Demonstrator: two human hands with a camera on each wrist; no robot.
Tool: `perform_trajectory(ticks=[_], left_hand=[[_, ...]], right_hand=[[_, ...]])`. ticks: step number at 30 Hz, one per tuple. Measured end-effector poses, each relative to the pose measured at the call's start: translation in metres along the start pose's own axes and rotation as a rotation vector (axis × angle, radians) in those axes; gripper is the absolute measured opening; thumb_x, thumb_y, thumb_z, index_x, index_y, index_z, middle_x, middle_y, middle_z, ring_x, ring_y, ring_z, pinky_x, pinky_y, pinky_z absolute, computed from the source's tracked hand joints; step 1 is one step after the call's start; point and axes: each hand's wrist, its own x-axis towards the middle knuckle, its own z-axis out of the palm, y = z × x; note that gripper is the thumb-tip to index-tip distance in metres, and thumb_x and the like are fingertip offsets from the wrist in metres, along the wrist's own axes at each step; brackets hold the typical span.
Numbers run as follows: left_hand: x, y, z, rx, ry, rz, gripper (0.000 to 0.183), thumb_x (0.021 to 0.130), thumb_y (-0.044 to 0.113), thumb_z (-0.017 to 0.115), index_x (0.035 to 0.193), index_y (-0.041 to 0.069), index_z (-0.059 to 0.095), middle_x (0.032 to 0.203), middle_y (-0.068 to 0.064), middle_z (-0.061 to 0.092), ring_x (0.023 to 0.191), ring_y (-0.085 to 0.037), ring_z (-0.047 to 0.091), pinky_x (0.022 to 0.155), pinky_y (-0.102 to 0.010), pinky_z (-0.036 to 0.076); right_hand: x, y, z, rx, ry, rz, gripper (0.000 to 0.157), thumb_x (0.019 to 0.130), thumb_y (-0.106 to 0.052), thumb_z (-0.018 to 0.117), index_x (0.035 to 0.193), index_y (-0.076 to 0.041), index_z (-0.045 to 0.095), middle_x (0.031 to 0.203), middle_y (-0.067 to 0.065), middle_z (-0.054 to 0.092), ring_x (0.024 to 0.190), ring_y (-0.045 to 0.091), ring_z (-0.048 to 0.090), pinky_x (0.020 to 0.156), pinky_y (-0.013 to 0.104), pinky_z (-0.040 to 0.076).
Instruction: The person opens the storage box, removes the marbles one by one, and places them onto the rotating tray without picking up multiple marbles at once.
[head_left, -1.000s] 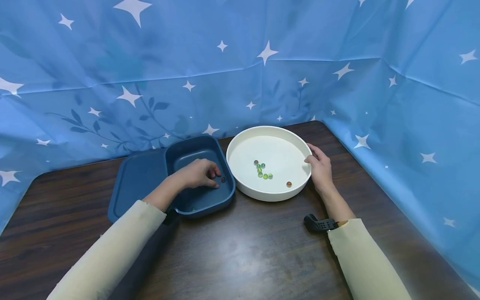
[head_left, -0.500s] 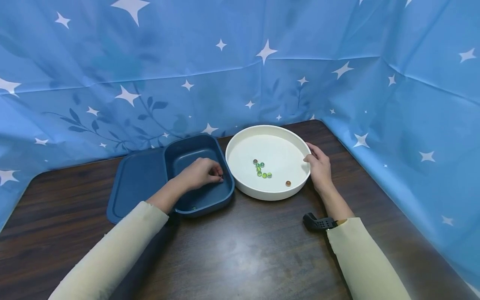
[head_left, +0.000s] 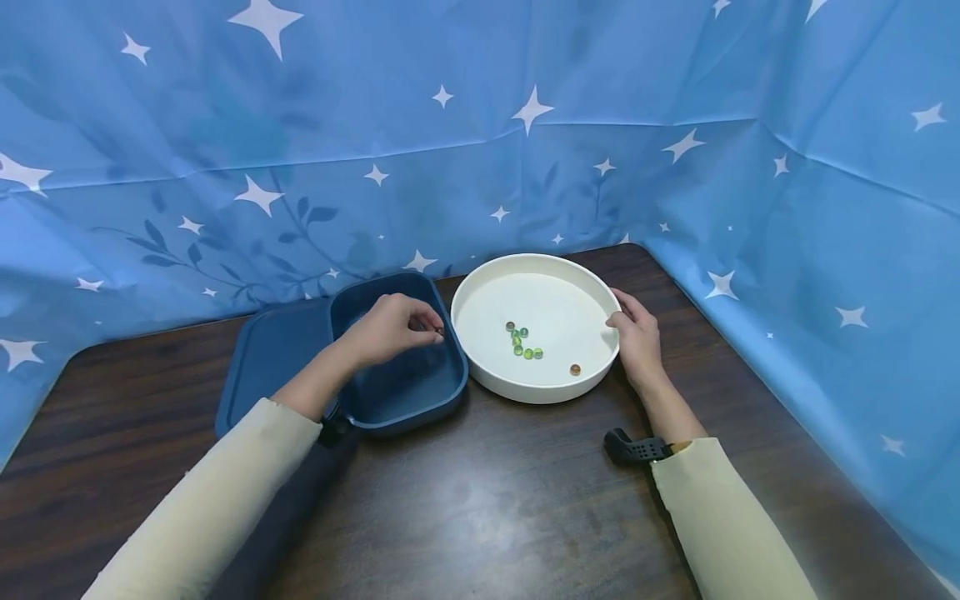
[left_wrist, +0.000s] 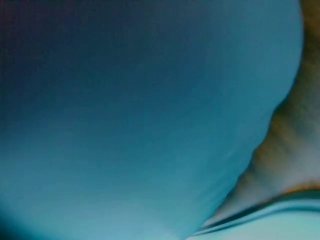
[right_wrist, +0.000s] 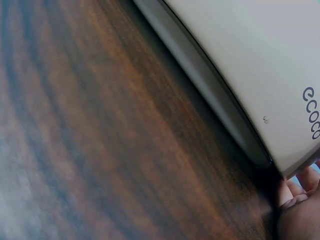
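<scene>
In the head view my left hand (head_left: 392, 327) is over the blue rectangular box (head_left: 456, 392), thumb and fingers pinching a small brown marble (head_left: 440, 331), mostly hidden by the fingertips. To its right is a round white tray (head_left: 534, 392). Several green and yellow-green marbles (head_left: 528, 353) lie in a loose cluster on the tray floor, with a brown marble (head_left: 510, 326) at their far end. An amber marble (head_left: 575, 369) sits apart near the front rim. My right hand (head_left: 637, 337) grips the tray's right rim, thumb inside; fingers (right_wrist: 295, 192) show in the right wrist view.
A flat blue panel (head_left: 262, 358) lies left of the box, partly behind the left forearm. All this stands on a dark wooden table (head_left: 480, 500). A blue curtain with white stars (head_left: 450, 200) hangs behind and to the right. The left wrist view is blurred blue.
My left hand has reached the brown marble on the box floor, pinched it and risen slightly with it. The right hand and the tray have stayed in place.
</scene>
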Motion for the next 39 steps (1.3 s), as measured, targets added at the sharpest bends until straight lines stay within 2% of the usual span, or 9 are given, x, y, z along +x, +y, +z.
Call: perform_trajectory(ticks=[4, 9, 13, 21, 26, 33, 39], left_hand=[[-0.001, 0.01, -0.009, -0.015, 0.036, 0.016, 0.014, 0.093, 0.024, 0.073, 0.104, 0.017, 0.077, 0.096, 0.002, 0.075, 0.085, -0.014, 0.068, 0.074, -0.031, 0.056], [-0.004, 0.019, -0.018, -0.026, 0.032, 0.02, 0.014, 0.093, 0.021, 0.073, 0.105, 0.015, 0.077, 0.097, 0.0, 0.076, 0.09, -0.014, 0.069, 0.078, -0.033, 0.057], [-0.006, 0.018, -0.021, -0.007, 0.02, 0.006, 0.014, 0.093, 0.021, 0.073, 0.105, 0.014, 0.077, 0.097, 0.0, 0.076, 0.091, -0.015, 0.068, 0.079, -0.033, 0.056], [-0.015, 0.005, -0.023, 0.004, 0.02, -0.012, 0.018, 0.093, 0.02, 0.073, 0.108, 0.01, 0.077, 0.098, 0.0, 0.077, 0.089, -0.015, 0.069, 0.078, -0.032, 0.056], [-0.015, 0.015, -0.034, -0.02, 0.044, -0.003, 0.018, 0.093, 0.022, 0.073, 0.107, 0.012, 0.076, 0.098, -0.002, 0.076, 0.088, -0.018, 0.069, 0.078, -0.035, 0.057], [0.004, 0.041, -0.044, 0.016, 0.022, 0.014, 0.016, 0.095, 0.023, 0.071, 0.106, 0.013, 0.076, 0.098, -0.004, 0.076, 0.091, -0.017, 0.069, 0.08, -0.036, 0.056], [0.035, 0.058, -0.031, 0.078, -0.052, 0.062, 0.016, 0.096, 0.022, 0.069, 0.104, 0.01, 0.077, 0.098, -0.005, 0.076, 0.091, -0.016, 0.069, 0.079, -0.032, 0.057]], right_hand=[[0.0, 0.0, 0.0, 0.005, -0.002, 0.002, 0.063, 0.089, -0.002, 0.042, 0.151, -0.009, 0.047, 0.157, 0.011, 0.047, 0.14, 0.024, 0.048, 0.115, 0.04, 0.04], [0.001, 0.001, 0.0, 0.007, -0.015, 0.001, 0.064, 0.089, -0.003, 0.041, 0.152, -0.01, 0.045, 0.158, 0.011, 0.045, 0.142, 0.024, 0.047, 0.118, 0.044, 0.038], [0.001, 0.001, 0.0, 0.014, -0.013, 0.001, 0.064, 0.089, -0.002, 0.041, 0.152, -0.01, 0.045, 0.158, 0.011, 0.045, 0.143, 0.024, 0.046, 0.118, 0.044, 0.037], [0.0, 0.0, 0.0, 0.004, -0.019, -0.002, 0.064, 0.089, -0.003, 0.041, 0.152, -0.01, 0.045, 0.158, 0.011, 0.046, 0.143, 0.024, 0.046, 0.117, 0.044, 0.038], [0.001, 0.001, -0.001, 0.005, -0.009, 0.008, 0.064, 0.089, -0.002, 0.041, 0.152, -0.01, 0.046, 0.158, 0.01, 0.046, 0.141, 0.023, 0.047, 0.117, 0.042, 0.038], [0.001, 0.001, -0.001, 0.005, -0.017, 0.0, 0.063, 0.089, -0.003, 0.042, 0.152, -0.01, 0.046, 0.157, 0.011, 0.047, 0.14, 0.024, 0.049, 0.116, 0.042, 0.04], [0.001, 0.001, 0.001, -0.004, -0.011, 0.003, 0.063, 0.089, -0.003, 0.042, 0.151, -0.01, 0.046, 0.156, 0.012, 0.049, 0.139, 0.024, 0.05, 0.115, 0.041, 0.041]])
